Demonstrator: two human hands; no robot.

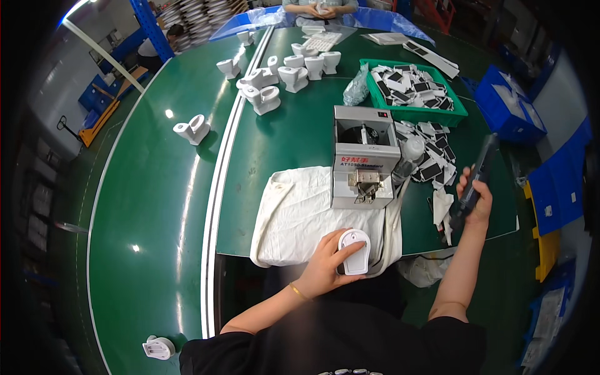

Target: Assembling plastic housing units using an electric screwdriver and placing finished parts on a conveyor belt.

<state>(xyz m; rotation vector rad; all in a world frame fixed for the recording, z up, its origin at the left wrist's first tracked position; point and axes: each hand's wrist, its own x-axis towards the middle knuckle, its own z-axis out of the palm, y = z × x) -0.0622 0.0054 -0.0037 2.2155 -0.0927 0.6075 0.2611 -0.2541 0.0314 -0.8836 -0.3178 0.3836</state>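
My left hand (pixel 320 267) is closed around a small white toilet-shaped plastic piece (pixel 357 257), its flat underside facing up. It is held over the near edge of a white cloth (pixel 294 219). Out to the right, my right hand (pixel 480 201) grips a black electric screwdriver (pixel 484 164), tilted and apart from the piece. Ahead of my left hand stands a grey box-shaped machine (pixel 365 158) with an open top and a metal bracket at its front.
A green bin (pixel 459 115) holds many small white-and-black parts; more parts (pixel 431 165) are piled before it. A clear bottle (pixel 409 156) stands beside the machine. Several white toilet-shaped pieces (pixel 294 78) stand farther back. Another person's hands (pixel 322 9) show across the green table (pixel 156 206).
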